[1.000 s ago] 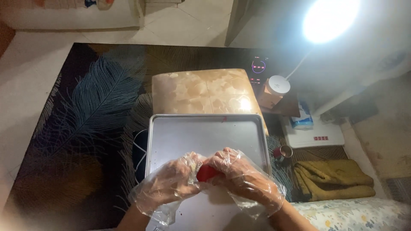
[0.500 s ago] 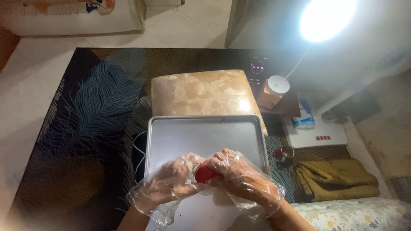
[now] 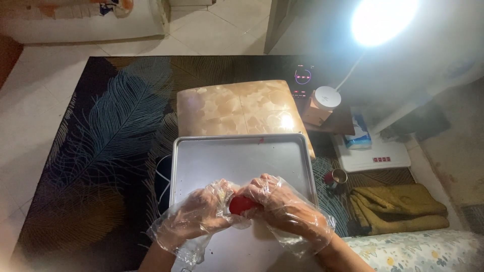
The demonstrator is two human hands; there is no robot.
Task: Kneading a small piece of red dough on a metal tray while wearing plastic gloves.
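— Over the near half of the rectangular silver metal tray point(image 3: 242, 156), what is held?

— A small red rounded object point(image 3: 243, 204), clamped between the fingers of the left hand point(image 3: 194, 219) and right hand point(image 3: 282, 206), both in clear plastic gloves.

— Room around?

— The tray's far half lies bare up to its rim; the tan marbled low desk point(image 3: 237, 108) extends beyond.

Dark rug point(image 3: 101, 151) w/ big blue feather pics covers the floor. White tiles point(image 3: 30, 100) sit around it. A bright lamp point(image 3: 383, 20) shines at top right, v. glary. A small tan stool top point(image 3: 237, 108) stands mid-rug. Folded yellow cloth point(image 3: 398, 209) lies on the right, near a flowery blanket point(image 3: 418, 252).
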